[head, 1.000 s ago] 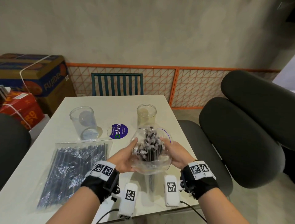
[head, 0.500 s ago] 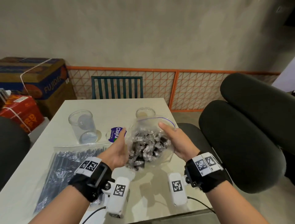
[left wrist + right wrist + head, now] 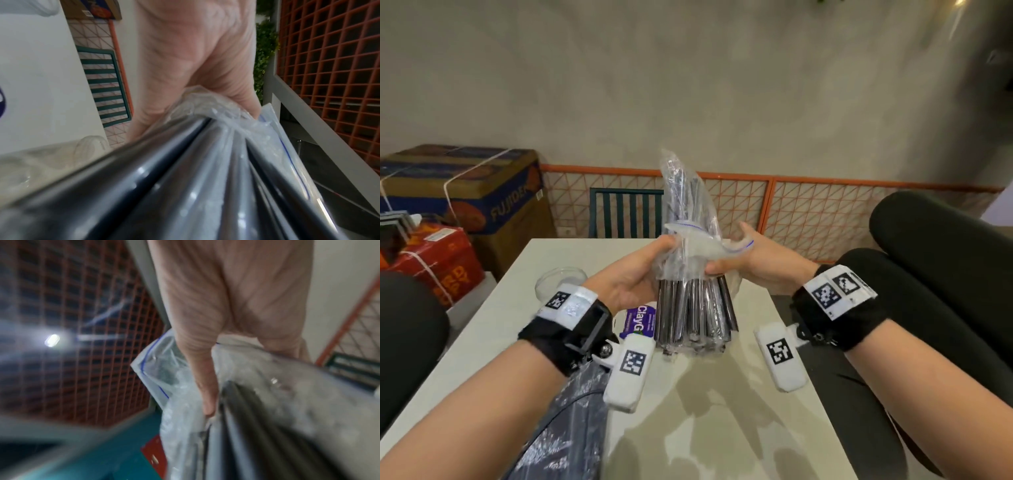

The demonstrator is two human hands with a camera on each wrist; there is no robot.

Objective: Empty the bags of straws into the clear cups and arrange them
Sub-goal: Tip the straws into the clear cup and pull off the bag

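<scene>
A clear zip bag (image 3: 685, 205) is held upside down over the white table (image 3: 722, 411), closed end up. A bundle of dark wrapped straws (image 3: 693, 315) sticks out of its mouth, pointing down. My left hand (image 3: 643, 274) grips the bag and straws from the left. My right hand (image 3: 736, 263) pinches the bag's mouth with the blue zip line on the right. In the wrist views, fingers (image 3: 205, 65) (image 3: 205, 337) curl on crinkled plastic (image 3: 226, 116) (image 3: 160, 369) over the straws (image 3: 185, 186) (image 3: 246, 418). One clear cup (image 3: 561, 279) shows behind my left wrist.
A second full bag of straws (image 3: 571, 421) lies on the table under my left forearm. A purple ClayGo disc (image 3: 638, 318) sits beside the bundle. Black chairs (image 3: 945, 274) stand on the right, cardboard boxes (image 3: 465, 192) at the back left, and a teal chair (image 3: 626, 212) beyond the table.
The bag has been lifted and turned over from mouth-up to mouth-down. The straws now stick out below it. Both hands have risen and shifted their hold to the bag's mouth.
</scene>
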